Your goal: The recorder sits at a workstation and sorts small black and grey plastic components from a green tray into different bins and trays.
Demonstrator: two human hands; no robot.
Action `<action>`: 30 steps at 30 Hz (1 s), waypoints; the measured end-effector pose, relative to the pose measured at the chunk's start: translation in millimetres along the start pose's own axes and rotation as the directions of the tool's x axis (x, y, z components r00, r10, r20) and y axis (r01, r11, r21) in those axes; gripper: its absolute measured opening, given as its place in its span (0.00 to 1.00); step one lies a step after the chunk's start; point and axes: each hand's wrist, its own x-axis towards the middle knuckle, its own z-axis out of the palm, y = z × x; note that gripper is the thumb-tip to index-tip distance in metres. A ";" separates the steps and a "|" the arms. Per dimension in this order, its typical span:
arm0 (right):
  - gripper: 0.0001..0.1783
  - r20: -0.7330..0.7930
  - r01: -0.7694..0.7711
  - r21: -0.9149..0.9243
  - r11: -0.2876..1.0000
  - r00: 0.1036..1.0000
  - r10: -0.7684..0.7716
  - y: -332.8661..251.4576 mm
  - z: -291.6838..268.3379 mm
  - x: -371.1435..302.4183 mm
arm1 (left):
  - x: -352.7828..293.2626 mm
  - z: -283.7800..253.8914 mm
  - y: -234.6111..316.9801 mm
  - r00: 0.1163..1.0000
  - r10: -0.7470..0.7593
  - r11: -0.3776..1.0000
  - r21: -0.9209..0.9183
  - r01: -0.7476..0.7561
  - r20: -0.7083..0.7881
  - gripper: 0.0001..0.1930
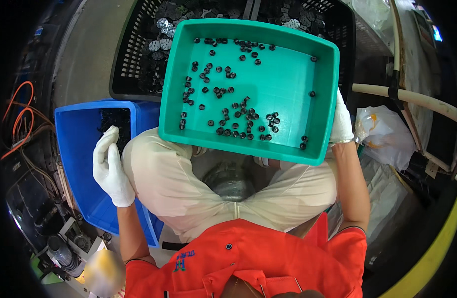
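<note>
A green plastic tray (293,89) tilts across my knees, with many small black ring-shaped parts (248,116) scattered over its floor, thickest at the left and near side. My right hand (341,121), in a white glove, grips the tray's right wall; some of its fingers are hidden by the tray. My left hand (111,171), also gloved in white, hovers over the blue bin (82,164) at my left. Its fingers are stretched out with the thumb apart, and I see nothing in it. Dark thin scraps (114,121) lie inside that bin's far end.
Beyond the tray stand black perforated crates (134,64) holding dark and silvery flat metal parts (161,42). A clear plastic bag (387,134) hangs by a pale pipe (412,99) on the right. Orange hose (22,124) and cables run along the left; a machine part (64,251) sits lower left.
</note>
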 end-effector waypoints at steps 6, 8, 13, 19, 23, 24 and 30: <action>0.23 -0.053 0.016 0.011 1.000 0.998 -0.015 0.9 -1.3 -6.9 | -8.0 -9.9 1.2 1.000 0.013 1.000 0.017 -0.013 0.009 0.11; 0.24 -0.032 0.050 0.045 0.998 0.998 -0.049 -13.8 7.9 -11.4 | -3.5 1.2 6.6 1.000 0.003 1.000 -0.017 -0.004 -0.019 0.09; 0.28 0.026 0.185 0.093 0.978 0.982 -0.188 -62.2 21.8 10.6 | 5.3 7.9 29.0 0.998 -0.058 0.982 -0.179 0.053 -0.019 0.09; 0.35 0.130 0.392 0.048 0.919 0.909 -0.395 -167.3 66.7 44.7 | 12.0 19.9 24.4 1.000 -0.026 0.960 -0.278 0.027 0.006 0.08; 0.35 0.095 0.605 0.059 0.794 0.788 -0.608 -248.9 122.2 76.8 | 16.4 28.7 24.8 0.996 -0.085 0.911 -0.405 0.075 -0.007 0.08; 0.35 0.103 0.618 0.052 0.784 0.778 -0.620 -268.6 135.8 96.4 | 17.8 29.9 29.3 0.994 -0.105 0.914 -0.394 0.096 0.000 0.08; 0.34 0.035 0.900 -0.396 0.181 0.212 -0.977 -329.9 218.9 187.3 | 26.9 29.0 25.6 0.994 -0.079 0.930 -0.352 0.101 0.077 0.09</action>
